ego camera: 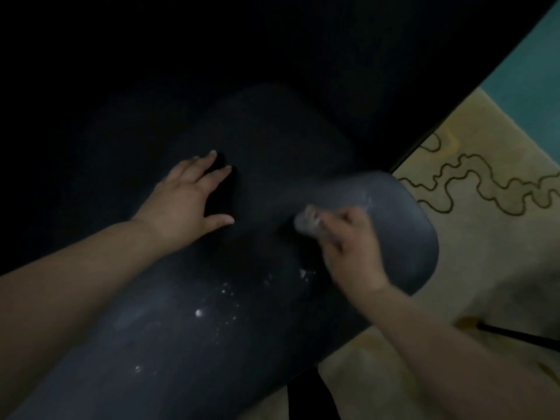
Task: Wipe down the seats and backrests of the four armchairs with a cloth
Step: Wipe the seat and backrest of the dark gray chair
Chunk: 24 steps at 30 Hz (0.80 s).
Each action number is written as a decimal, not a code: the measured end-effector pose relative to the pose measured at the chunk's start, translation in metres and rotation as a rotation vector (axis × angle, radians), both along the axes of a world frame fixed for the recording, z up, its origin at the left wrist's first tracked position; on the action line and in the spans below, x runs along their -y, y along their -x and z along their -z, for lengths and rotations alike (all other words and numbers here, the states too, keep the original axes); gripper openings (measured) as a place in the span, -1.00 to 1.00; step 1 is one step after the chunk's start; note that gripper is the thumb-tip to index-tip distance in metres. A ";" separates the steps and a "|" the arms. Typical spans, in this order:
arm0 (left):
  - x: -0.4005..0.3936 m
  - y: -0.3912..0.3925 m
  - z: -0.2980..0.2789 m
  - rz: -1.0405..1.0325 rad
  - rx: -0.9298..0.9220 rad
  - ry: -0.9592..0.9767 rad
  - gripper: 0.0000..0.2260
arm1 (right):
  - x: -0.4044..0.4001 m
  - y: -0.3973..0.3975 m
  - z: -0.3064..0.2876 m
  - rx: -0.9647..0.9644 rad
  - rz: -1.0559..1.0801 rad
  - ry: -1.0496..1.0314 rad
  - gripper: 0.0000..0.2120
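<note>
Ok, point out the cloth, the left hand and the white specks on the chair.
cloth [306,221]: head view, on the grey wad sticking out of the right fist.
left hand [181,198]: head view, on the back of the hand.
white specks [198,312]: head view, on the largest speck.

Cream rug [472,225] with dark squiggly lines beside teal floor [527,74].

Dim carpeted lounge: dark armchair [272,298], cream patterned rug [485,237], teal floor [527,80].
</note>
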<state>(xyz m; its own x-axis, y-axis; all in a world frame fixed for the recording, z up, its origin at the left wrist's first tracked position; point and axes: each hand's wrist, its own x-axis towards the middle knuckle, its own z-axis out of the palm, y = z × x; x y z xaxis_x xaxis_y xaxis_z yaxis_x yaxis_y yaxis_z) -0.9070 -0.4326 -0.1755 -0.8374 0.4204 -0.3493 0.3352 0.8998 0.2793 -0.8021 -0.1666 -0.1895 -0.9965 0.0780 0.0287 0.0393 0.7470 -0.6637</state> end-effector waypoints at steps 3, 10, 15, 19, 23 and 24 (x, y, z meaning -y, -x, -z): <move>0.022 -0.004 -0.003 0.020 -0.001 0.010 -0.18 | -0.003 0.004 0.005 0.052 0.231 -0.013 -0.79; 0.050 -0.020 -0.004 0.128 0.043 0.073 -0.21 | 0.085 -0.075 0.009 0.010 0.178 0.079 -0.72; 0.061 -0.036 -0.005 0.185 0.005 0.089 -0.29 | 0.066 -0.058 0.000 -0.018 0.457 0.051 -0.75; 0.075 -0.046 0.002 0.173 -0.030 0.089 -0.33 | 0.079 -0.052 0.006 0.064 0.514 0.065 -0.67; 0.075 -0.056 0.006 0.129 -0.062 0.052 -0.37 | 0.142 -0.076 0.015 0.023 0.306 0.127 -0.79; 0.074 -0.058 0.006 0.109 -0.059 0.045 -0.38 | 0.155 -0.084 0.016 0.018 0.305 0.199 -0.83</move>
